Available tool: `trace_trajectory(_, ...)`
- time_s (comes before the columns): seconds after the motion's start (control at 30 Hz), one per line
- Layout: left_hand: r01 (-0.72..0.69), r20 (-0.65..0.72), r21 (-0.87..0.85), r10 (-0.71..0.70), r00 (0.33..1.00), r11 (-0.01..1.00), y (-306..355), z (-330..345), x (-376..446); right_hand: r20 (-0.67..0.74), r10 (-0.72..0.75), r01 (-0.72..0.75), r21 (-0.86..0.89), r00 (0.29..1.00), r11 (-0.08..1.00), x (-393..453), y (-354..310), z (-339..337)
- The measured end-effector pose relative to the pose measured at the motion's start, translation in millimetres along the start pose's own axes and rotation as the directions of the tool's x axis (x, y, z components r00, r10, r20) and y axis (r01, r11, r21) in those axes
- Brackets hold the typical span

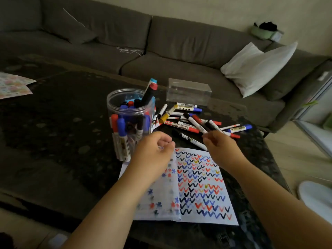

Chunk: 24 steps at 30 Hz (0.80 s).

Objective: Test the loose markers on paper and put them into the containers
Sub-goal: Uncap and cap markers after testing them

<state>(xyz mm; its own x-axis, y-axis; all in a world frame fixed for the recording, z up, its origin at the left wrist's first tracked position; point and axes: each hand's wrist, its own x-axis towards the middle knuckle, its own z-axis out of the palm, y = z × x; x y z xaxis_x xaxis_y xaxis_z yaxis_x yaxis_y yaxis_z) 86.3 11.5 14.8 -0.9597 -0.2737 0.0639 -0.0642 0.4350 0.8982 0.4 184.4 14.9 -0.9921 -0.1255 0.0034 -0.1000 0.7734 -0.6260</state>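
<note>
Head view | black marker lies diagonal, cap far-left | left hand, right hand: fingers loosely curled, holding nothing

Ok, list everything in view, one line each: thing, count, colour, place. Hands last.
round jar: one, clear, left of the loose pile, packed with markers
loose markers: a heap, too tangled to count; black, red, blue and one yellow cap, behind the paper
clear box: one, transparent, behind the pile
test paper: one open white sheet, covered in coloured zigzags, front of the table
table: one, dark, mottled
patterned sheets: pastel, far left edge
sofa: grey, behind the table
pillow: one, white, on the sofa
left hand: over the paper's top edge
right hand: by the loose markers
</note>
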Motion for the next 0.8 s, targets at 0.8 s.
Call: trace_trajectory(0.8, 0.023, 0.025, 0.021, -0.023, 0.999, 1.0, -0.4, 18.1, 5.8, 0.002, 0.007, -0.007, -0.139, 1.0, 0.99, 18.4, 6.8, 12.3)
